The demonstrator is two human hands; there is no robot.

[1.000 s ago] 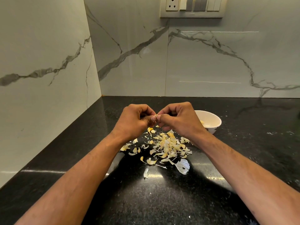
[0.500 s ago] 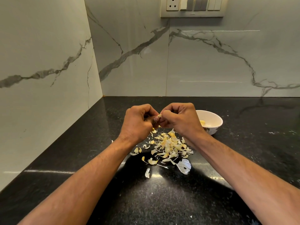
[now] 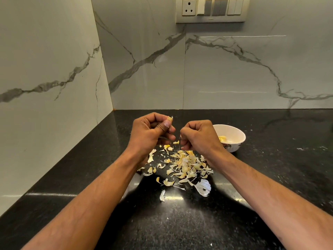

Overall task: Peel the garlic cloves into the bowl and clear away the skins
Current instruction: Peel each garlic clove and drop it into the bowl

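- Marble-veined wall panels (image 3: 234,69) at the far side and along the left, meeting in a corner; switch plate with a socket (image 3: 210,9) high on the far panel.
- Black speckled countertop (image 3: 180,228) across the whole near and middle ground, glossy, with streaks of reflected light.
- Two bare forearms reaching in from the near edge, left and right, converging toward the middle of the counter.
- Left hand (image 3: 149,134) raised above the counter, fingers curled into the palm, thumb and forefinger pinching a garlic clove (image 3: 170,119) whose tip pokes out above the thumbnail.
- Right hand (image 3: 198,137) just beside the left, apart from it by a narrow gap, fingers curled tight in a fist; cannot tell whether anything sits inside the curl.
- White bowl (image 3: 236,141) on the counter to the right, partly hidden behind the right hand, with a floral print low on its outer wall and pale yellow peeled cloves (image 3: 222,138) lying inside.
- Heap of garlic skins (image 3: 183,165) spread over the counter below and between the hands, near the bowl.
- One larger white papery skin (image 3: 203,187) at the near right edge of the heap, and one small white scrap (image 3: 162,195) alone, nearer still.
- Small yellowish flake (image 3: 176,142) between the two hands; cannot tell whether in the air or lying on the counter.
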